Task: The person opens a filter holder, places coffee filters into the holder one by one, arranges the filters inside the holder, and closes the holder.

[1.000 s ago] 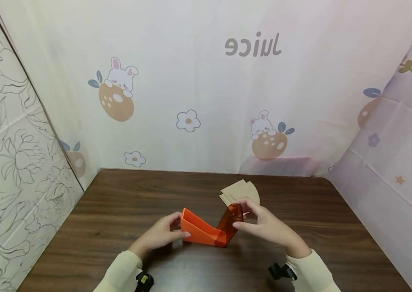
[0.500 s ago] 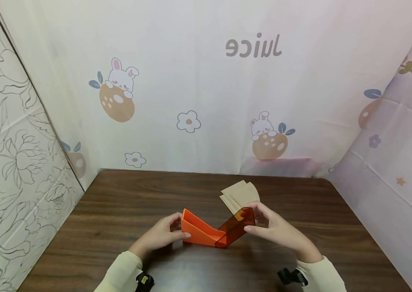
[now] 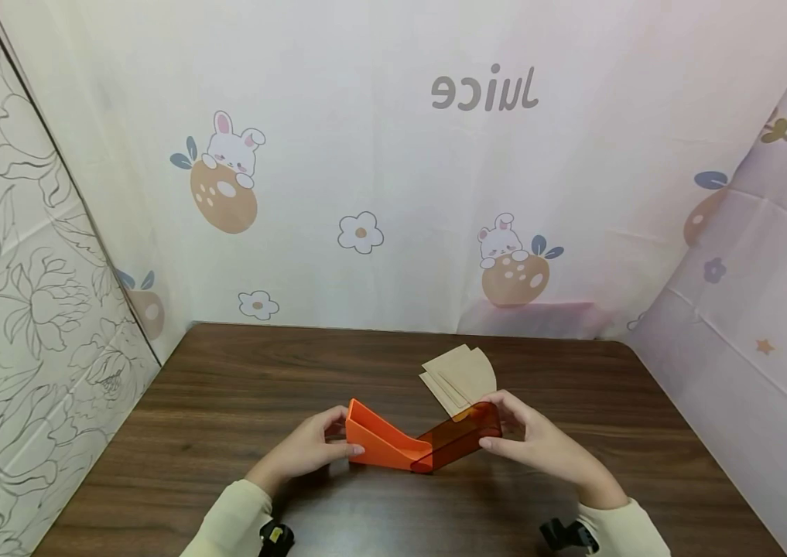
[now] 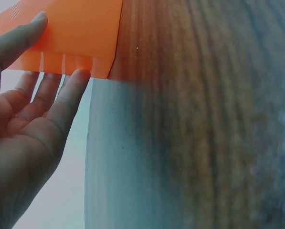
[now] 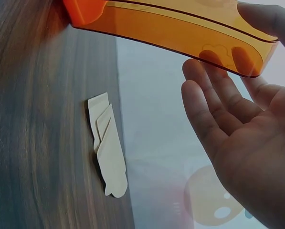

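An orange holder (image 3: 382, 445) stands on the table with its see-through amber cover (image 3: 463, 435) swung out to the right. My left hand (image 3: 309, 442) grips the holder's left end, thumb on the near side. In the left wrist view the fingers of the left hand (image 4: 37, 105) lie against the orange wall (image 4: 80, 33). My right hand (image 3: 539, 441) pinches the cover's far right end. The right wrist view shows the right hand (image 5: 247, 114) with its thumb on one side of the amber cover (image 5: 180, 36) and fingertips on the other.
Tan paper pieces (image 3: 461, 377) lie overlapped on the table just behind the cover, near the right hand. The dark wooden table (image 3: 261, 363) ends at a printed curtain at the back. Patterned curtains also hang at both sides.
The amber cover has swung right and down, from steeply raised to a low slant, with my right hand moving along on its end. My left hand and the orange holder have stayed in place.
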